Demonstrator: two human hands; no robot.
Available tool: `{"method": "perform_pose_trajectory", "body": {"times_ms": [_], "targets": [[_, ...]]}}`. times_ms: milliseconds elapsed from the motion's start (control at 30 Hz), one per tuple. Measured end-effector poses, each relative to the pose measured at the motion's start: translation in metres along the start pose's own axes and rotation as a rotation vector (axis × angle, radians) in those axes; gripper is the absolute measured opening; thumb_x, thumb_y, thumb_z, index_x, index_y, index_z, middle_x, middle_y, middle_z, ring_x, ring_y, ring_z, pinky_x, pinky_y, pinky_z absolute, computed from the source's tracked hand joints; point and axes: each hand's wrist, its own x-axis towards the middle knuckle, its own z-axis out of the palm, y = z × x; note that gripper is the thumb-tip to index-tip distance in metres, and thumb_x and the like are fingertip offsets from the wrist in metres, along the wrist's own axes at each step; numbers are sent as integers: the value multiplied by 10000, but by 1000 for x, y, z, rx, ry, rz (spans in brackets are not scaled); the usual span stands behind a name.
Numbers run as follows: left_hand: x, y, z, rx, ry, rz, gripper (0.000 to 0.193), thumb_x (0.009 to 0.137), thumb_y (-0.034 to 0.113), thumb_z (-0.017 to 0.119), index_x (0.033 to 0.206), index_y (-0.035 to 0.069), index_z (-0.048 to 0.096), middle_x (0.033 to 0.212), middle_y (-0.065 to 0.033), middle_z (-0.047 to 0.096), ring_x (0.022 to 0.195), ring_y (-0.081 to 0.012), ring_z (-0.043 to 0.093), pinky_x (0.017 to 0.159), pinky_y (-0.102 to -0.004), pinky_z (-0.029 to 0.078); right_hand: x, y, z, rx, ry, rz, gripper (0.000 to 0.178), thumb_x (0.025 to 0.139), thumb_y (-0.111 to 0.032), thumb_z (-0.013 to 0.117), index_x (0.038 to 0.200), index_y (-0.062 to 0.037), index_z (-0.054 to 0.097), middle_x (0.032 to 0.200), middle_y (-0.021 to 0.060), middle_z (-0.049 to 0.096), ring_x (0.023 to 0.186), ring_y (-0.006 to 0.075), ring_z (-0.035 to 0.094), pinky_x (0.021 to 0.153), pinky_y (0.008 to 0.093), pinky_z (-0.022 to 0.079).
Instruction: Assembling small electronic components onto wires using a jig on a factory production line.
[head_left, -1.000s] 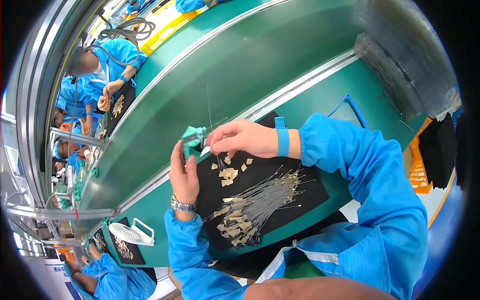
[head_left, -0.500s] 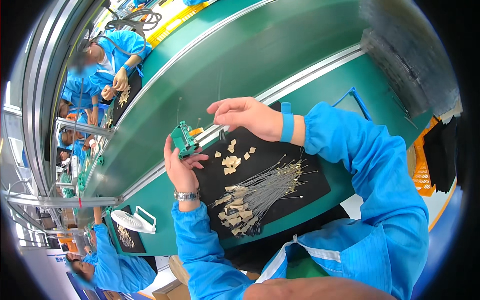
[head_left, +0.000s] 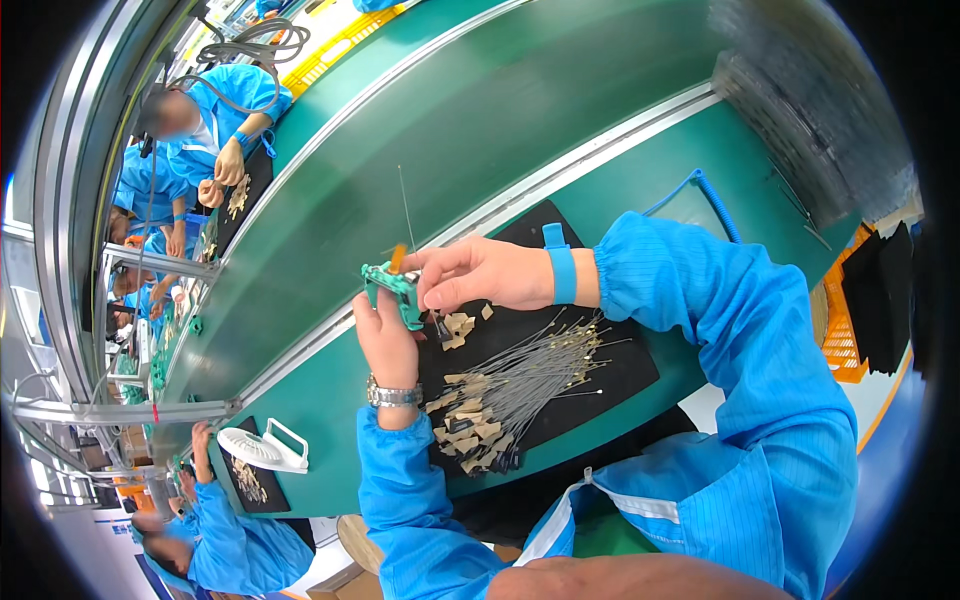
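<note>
My left hand (head_left: pixel 388 345), with a metal watch at its wrist, grips a small green plastic part (head_left: pixel 408 302) that has an orange tab (head_left: pixel 398 258) sticking up. My right hand (head_left: pixel 485 275), wearing a blue wrist band, is closed at that part's right side. Under its fingers hangs the dark end of a thin cable (head_left: pixel 443 330); the fingers hide where it is gripped. A fine wire stands up past the orange tab. On the black mat (head_left: pixel 625 385) below lie a bundle of grey cables (head_left: pixel 540 372) with tan tabs and several loose tan pieces (head_left: pixel 457 330).
Beyond the mat runs a green conveyor belt (head_left: pixel 480 130) behind a metal rail. A white fan-like device (head_left: pixel 262 449) sits at left, and a blue coiled cord (head_left: pixel 716 205) at right. A dark metal box (head_left: pixel 810 120) stands far right. Co-workers in blue sit along the left.
My right hand has come down and left to meet the green part. My left hand has shifted slightly right, and the part is turned differently.
</note>
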Motion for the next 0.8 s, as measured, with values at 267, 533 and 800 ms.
{"method": "perform_pose_trajectory", "body": {"times_ms": [267,533,800], "targets": [[1,6,5,768,63,140,446,870,265,667,1210,13,527,937,-198,652,806,-361,650,679,-439,499,2,0,-3,227,71,-3,106,939,-163,625,967,-72,671,1492,66,379,1120,164,545,865,331,473],[3,15,-5,551,-45,538,788,793,81,714,1451,17,285,1337,-183,511,1117,-312,594,922,-385,474,6,4,-11,303,100,-11,109,940,-142,621,1017,-78,663,1367,64,510,1127,172,542,890,347,438],[-8,18,-37,-75,-404,199,810,806,50,676,1481,41,229,1365,-186,499,1239,-269,517,968,-370,434,11,11,-10,154,145,5,197,937,-132,622,1102,-29,649,1193,81,622,1077,165,571,888,321,454]]}}
